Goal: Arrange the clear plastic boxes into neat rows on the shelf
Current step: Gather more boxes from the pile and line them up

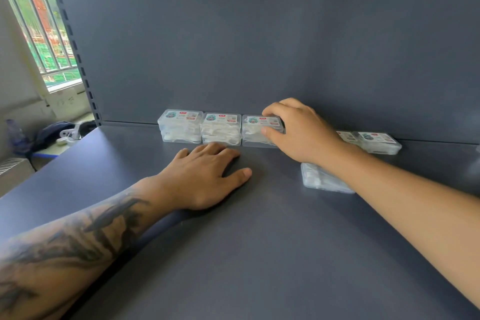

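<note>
Three stacks of clear plastic boxes stand side by side against the back panel of the grey shelf (259,241): a left stack (180,126), a middle stack (220,128) and a right stack (257,131). My right hand (298,130) grips the top box of the right stack, fingers over its lid and thumb on its front. My left hand (205,176) lies flat on the shelf just in front of the middle stack, holding nothing. Another clear box (322,179) lies flat under my right forearm, partly hidden. One more box (378,141) sits by the back panel at the right.
The shelf's upright with slots (75,52) stands at the left. Beyond it are a window (39,34) and a desk with a dark bag (52,132). A radiator (13,166) is low at the left.
</note>
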The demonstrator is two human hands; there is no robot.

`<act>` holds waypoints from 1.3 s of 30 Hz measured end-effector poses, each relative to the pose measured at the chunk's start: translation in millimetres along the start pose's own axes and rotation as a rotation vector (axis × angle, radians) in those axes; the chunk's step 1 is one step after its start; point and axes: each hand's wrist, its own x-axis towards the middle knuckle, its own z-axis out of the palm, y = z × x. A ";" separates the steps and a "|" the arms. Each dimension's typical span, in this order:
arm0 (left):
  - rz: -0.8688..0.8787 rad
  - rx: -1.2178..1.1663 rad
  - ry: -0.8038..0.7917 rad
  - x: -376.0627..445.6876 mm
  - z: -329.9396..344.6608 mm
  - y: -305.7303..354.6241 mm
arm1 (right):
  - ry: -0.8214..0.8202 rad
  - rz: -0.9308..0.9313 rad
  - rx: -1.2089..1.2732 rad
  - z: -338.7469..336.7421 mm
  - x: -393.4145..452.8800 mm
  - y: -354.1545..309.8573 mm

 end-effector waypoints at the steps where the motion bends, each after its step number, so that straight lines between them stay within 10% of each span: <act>1: 0.000 -0.030 0.010 -1.0 -1.2 1.0 | 0.049 -0.025 0.031 -4.1 -6.9 2.7; 18: 0.212 -0.252 0.122 5.5 -1.9 61.4 | -0.228 -0.024 0.197 -45.5 -96.1 71.2; 39: 0.266 -0.842 0.264 31.3 16.3 85.5 | -0.138 0.185 0.921 -44.7 -94.4 68.1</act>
